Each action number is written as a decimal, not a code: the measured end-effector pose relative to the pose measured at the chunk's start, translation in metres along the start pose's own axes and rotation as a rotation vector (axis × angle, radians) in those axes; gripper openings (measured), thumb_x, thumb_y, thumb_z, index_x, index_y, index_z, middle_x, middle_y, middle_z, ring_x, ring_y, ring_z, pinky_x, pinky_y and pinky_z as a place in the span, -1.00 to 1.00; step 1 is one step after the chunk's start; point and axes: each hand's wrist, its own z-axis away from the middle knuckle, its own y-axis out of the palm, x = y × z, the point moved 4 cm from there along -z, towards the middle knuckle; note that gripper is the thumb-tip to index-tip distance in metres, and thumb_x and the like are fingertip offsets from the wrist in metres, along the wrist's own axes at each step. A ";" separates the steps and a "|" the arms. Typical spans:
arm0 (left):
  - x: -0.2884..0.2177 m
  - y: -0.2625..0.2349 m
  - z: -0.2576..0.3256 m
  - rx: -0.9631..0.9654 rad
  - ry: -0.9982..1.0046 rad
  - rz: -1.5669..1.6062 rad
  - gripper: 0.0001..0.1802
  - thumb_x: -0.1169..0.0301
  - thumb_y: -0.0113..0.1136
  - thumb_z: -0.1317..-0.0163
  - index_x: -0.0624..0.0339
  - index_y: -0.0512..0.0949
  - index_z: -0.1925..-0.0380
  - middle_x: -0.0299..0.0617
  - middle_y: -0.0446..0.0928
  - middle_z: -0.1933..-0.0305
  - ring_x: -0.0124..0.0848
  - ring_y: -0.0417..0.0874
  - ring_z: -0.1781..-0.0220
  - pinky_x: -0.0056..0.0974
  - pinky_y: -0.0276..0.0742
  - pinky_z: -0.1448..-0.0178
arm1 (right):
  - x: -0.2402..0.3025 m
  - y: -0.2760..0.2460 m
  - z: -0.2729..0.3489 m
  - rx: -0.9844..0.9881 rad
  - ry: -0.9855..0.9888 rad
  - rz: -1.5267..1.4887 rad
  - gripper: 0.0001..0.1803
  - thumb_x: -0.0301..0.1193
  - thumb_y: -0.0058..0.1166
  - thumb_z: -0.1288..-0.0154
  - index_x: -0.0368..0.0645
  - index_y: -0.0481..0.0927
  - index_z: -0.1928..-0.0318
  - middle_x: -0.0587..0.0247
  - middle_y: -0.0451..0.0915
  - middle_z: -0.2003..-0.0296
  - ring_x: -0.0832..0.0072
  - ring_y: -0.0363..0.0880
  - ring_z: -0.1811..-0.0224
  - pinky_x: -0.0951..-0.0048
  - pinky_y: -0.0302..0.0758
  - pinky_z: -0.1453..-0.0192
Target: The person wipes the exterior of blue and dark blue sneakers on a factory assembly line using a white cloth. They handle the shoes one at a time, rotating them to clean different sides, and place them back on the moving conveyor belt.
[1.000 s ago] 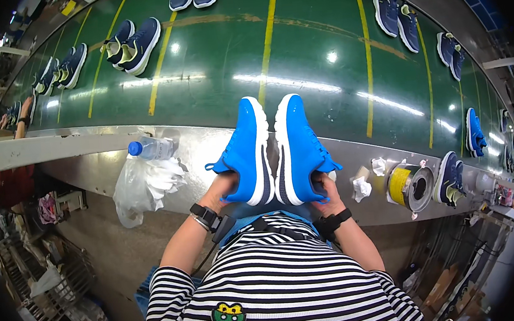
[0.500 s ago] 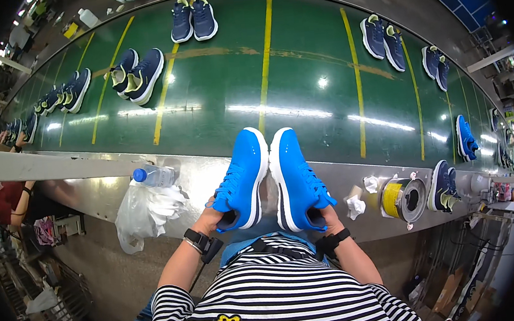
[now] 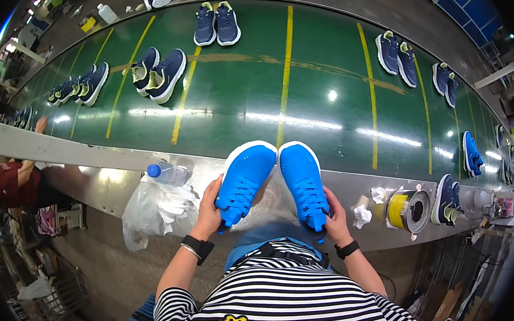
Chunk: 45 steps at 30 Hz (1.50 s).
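Shoes [image 3: 247,175] look light, soft above, firmer below; my left hand [image 3: 208,210] and right hand [image 3: 336,219] grip one each near the heel, I'd say the surest hold.

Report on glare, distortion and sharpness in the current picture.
Head view: white glare streaks on the green belt, a bright patch on the metal ledge; head view: the belt's far edge bows, corners go black; head view: blue shoes look sharp.
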 end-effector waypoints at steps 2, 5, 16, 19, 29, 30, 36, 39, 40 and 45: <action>-0.005 -0.004 0.002 -0.036 0.030 -0.166 -0.21 0.64 0.11 0.16 0.11 0.18 -0.20 0.04 0.25 -0.09 -0.08 0.27 -0.14 -0.15 0.19 -0.21 | -0.008 0.000 0.002 -0.051 -0.018 0.178 -0.30 -0.45 0.15 0.06 -0.16 0.24 -0.18 0.10 0.32 -0.06 0.35 0.30 -0.11 0.37 0.20 -0.21; -0.025 -0.003 0.009 -0.114 0.062 -0.496 -0.16 0.58 0.19 0.24 0.16 0.16 -0.19 0.06 0.22 -0.04 -0.02 0.24 -0.08 -0.04 0.17 -0.15 | 0.004 0.016 0.007 -0.149 -0.208 0.577 -0.23 -0.38 0.22 0.17 -0.07 0.26 -0.17 0.01 0.29 0.01 0.19 0.26 -0.08 0.25 0.18 -0.18; 0.021 0.019 -0.003 0.145 -0.350 -0.009 -0.41 0.19 0.04 -0.17 0.22 0.23 -0.16 0.10 0.39 0.10 -0.14 0.41 0.01 -0.25 0.27 -0.12 | -0.005 0.024 -0.017 -0.120 0.019 0.290 -0.19 -0.35 0.26 0.08 -0.07 0.17 -0.23 0.10 0.35 0.15 0.36 0.35 0.11 0.37 0.33 0.02; 0.054 0.028 -0.006 0.180 -0.363 0.196 -0.42 0.07 -0.18 -0.28 0.22 0.20 -0.18 0.05 0.32 -0.12 -0.25 0.32 -0.17 -0.32 0.15 -0.23 | -0.036 0.008 -0.034 -0.002 0.169 0.147 -0.33 -0.32 0.07 -0.16 -0.15 0.12 -0.25 0.07 0.38 0.03 0.41 0.37 0.01 0.42 0.31 -0.06; 0.043 0.036 -0.015 0.239 -0.331 0.292 -0.38 0.02 -0.31 -0.32 0.28 0.15 -0.20 -0.05 0.26 -0.19 -0.35 0.24 -0.23 -0.35 0.06 -0.28 | -0.050 0.012 -0.051 0.190 0.343 -0.073 -0.41 -0.21 -0.11 -0.29 -0.28 0.16 -0.22 0.18 0.37 -0.06 0.52 0.33 -0.05 0.54 0.22 -0.14; 0.044 0.036 -0.015 0.233 -0.336 0.287 -0.38 0.03 -0.31 -0.33 0.29 0.16 -0.20 -0.04 0.26 -0.19 -0.35 0.24 -0.23 -0.35 0.07 -0.28 | -0.058 0.009 -0.051 0.169 0.350 -0.046 -0.42 -0.21 -0.10 -0.29 -0.29 0.16 -0.21 0.17 0.38 -0.05 0.52 0.33 -0.04 0.55 0.23 -0.13; 0.048 0.034 -0.013 0.218 -0.355 0.318 -0.40 0.07 -0.32 -0.34 0.36 0.17 -0.17 -0.04 0.28 -0.18 -0.35 0.25 -0.22 -0.36 0.08 -0.28 | -0.053 0.013 -0.050 0.153 0.319 -0.078 -0.44 -0.23 -0.09 -0.29 -0.31 0.20 -0.19 0.17 0.41 -0.01 0.54 0.35 -0.01 0.55 0.26 -0.10; 0.046 0.031 -0.014 0.224 -0.358 0.306 -0.39 0.07 -0.31 -0.34 0.39 0.18 -0.16 -0.04 0.29 -0.17 -0.35 0.26 -0.21 -0.36 0.09 -0.27 | -0.057 0.012 -0.051 0.140 0.316 -0.080 -0.44 -0.20 -0.11 -0.30 -0.31 0.22 -0.18 0.19 0.42 0.00 0.55 0.35 0.00 0.56 0.27 -0.09; 0.048 0.031 -0.015 0.221 -0.369 0.307 -0.39 0.07 -0.31 -0.34 0.39 0.18 -0.16 -0.04 0.30 -0.17 -0.35 0.27 -0.21 -0.36 0.10 -0.27 | -0.059 0.012 -0.052 0.133 0.323 -0.094 -0.44 -0.19 -0.11 -0.30 -0.31 0.22 -0.18 0.19 0.42 0.00 0.55 0.35 0.00 0.56 0.27 -0.09; 0.038 0.027 -0.017 0.213 -0.401 0.304 -0.41 0.09 -0.36 -0.36 0.42 0.24 -0.11 -0.09 0.39 -0.05 -0.43 0.36 -0.08 -0.38 0.21 -0.19 | -0.056 0.014 -0.052 0.115 0.361 -0.183 -0.43 -0.16 -0.13 -0.31 -0.31 0.23 -0.17 0.20 0.41 -0.01 0.55 0.35 -0.01 0.56 0.27 -0.10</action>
